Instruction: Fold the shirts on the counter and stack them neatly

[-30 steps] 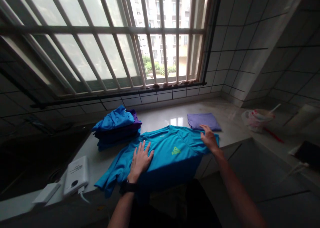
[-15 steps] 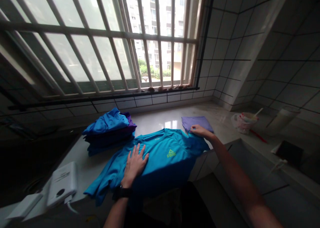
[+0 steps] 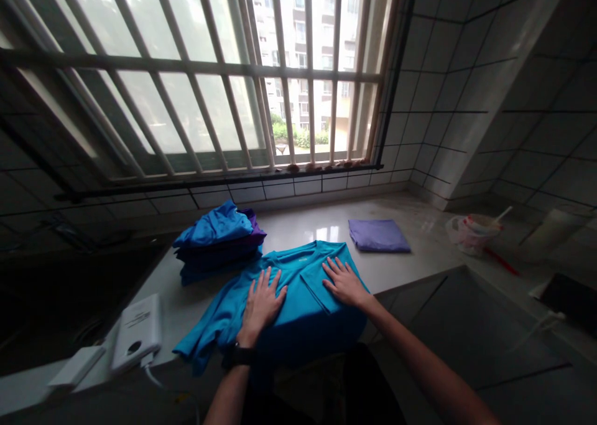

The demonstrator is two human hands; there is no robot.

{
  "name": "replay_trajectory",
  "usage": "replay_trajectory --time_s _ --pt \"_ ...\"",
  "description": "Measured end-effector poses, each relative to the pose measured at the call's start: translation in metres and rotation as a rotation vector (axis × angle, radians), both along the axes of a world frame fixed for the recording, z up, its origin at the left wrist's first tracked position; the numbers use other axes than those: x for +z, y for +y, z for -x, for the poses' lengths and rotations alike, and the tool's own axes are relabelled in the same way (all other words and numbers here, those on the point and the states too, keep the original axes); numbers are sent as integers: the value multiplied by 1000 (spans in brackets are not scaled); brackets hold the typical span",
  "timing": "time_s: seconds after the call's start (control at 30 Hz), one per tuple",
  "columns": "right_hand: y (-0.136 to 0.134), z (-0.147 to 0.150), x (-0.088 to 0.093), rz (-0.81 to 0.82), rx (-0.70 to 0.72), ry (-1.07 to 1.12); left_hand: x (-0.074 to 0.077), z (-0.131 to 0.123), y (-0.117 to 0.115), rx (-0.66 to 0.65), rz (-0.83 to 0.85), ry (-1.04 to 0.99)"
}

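A bright blue T-shirt lies spread on the pale counter, its lower part hanging over the front edge. Its right sleeve is folded inward over the chest. My left hand lies flat and open on the shirt's left half, a dark watch on the wrist. My right hand rests flat and open on the folded-in right side. A folded purple garment sits on the counter just beyond and to the right of the shirt. A stack of blue and purple clothes sits at the shirt's upper left.
A white device with a cable lies on the counter's left end. A plastic bag with a cup and straw and a white cylinder stand at the far right. A barred window runs behind the counter.
My right hand carried the shirt's right sleeve inward from beside the purple garment and now presses it flat on the chest, covering the logo. My left hand stayed put.
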State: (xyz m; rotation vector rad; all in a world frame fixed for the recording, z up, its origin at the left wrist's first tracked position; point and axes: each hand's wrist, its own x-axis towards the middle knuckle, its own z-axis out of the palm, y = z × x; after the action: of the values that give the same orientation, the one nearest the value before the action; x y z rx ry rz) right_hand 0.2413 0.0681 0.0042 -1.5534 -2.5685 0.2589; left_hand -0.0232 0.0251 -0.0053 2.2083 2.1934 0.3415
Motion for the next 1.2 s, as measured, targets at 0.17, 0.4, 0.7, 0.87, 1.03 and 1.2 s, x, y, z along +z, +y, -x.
replay_trajectory --time_s 0.17,0.4,0.7,0.87,1.03,1.2 --pt "14 -6 1 -33 -112 -36 14 23 -7 114 -145 -250" --pt "15 -6 -2 -59 -94 -11 37 123 -48 490 42 -63" --pt "14 -4 -2 -29 -110 54 92 111 -30 361 92 -801" --pt "15 -6 -3 -12 -104 80 86 46 -22 12 61 -1413" --pt "16 -6 -5 -15 -103 96 28 10 -14 -149 -4 -637" --pt "16 -5 -11 -25 -105 110 -3 6 -14 -158 30 -152"
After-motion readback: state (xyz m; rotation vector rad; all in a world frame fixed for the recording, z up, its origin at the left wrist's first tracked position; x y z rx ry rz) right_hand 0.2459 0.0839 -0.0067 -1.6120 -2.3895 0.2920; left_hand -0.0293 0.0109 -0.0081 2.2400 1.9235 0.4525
